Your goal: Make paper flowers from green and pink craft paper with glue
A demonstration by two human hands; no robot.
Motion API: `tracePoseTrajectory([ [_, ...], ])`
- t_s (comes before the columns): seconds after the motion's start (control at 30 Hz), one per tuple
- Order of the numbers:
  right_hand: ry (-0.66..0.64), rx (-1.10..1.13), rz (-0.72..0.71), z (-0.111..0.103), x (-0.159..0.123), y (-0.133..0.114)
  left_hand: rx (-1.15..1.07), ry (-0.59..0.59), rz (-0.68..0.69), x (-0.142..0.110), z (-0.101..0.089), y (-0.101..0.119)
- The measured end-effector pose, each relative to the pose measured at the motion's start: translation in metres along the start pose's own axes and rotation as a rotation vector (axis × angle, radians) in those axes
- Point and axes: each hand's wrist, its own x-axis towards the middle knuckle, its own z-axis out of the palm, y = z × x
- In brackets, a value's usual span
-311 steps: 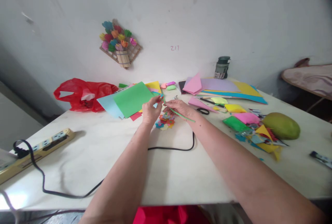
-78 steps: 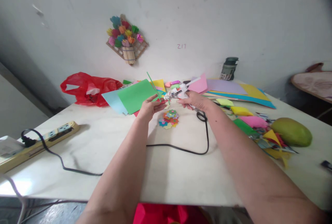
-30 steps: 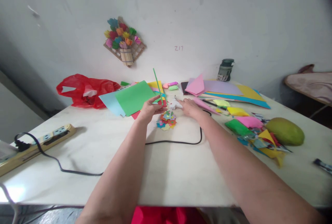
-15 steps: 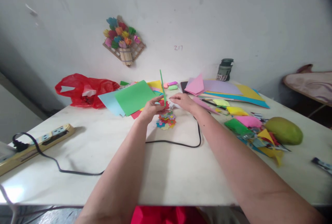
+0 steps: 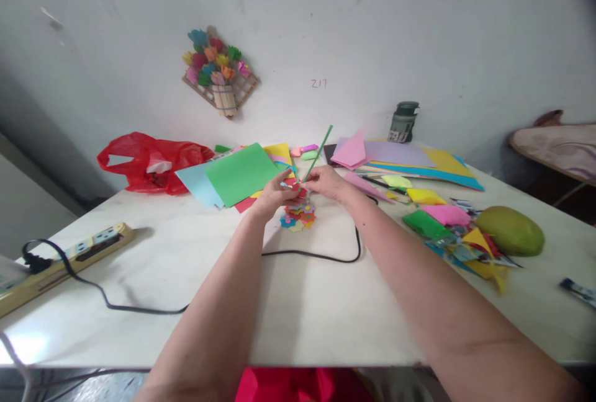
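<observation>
My left hand (image 5: 276,195) pinched red cut paper (image 5: 291,182), my right hand (image 5: 328,182) a slender green strip (image 5: 320,151); I judged it positioning, next needing steadiness.

We log 1 beige power strip (image 5: 69,268) at the left of the worktop (image 5: 344,321); farther back, 1 red plastic bag (image 5: 181,157). At the right we note 1 green fruit (image 5: 511,231); near the wall (image 5: 395,30), 1 dark lidded bottle (image 5: 403,124). On the wall we record 1 multicoloured bouquet ornament (image 5: 218,70).
</observation>
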Motion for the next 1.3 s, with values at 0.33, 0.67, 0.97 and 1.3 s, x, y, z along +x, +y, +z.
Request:
tracePoseTrajectory([
  [0.33, -0.007, -0.152, -0.110, 0.002, 0.004, 0.010, 0.010, 0.050, 0.011, 0.000, 0.004, 0.004],
  [0.67, 0.028, -0.307, -0.133, 0.003, 0.002, 0.000, 0.065, 0.073, 0.043, 0.001, 0.005, 0.002],
  [0.97, 0.004, -0.406, -0.116, 0.001, -0.002, -0.010, 0.060, 0.085, 0.036, 0.005, 0.004, -0.001],
  [1.3, -0.008, -0.431, -0.132, 0.000, -0.006, -0.015, 0.222, 0.113, 0.079, 0.008, -0.002, -0.007],
])
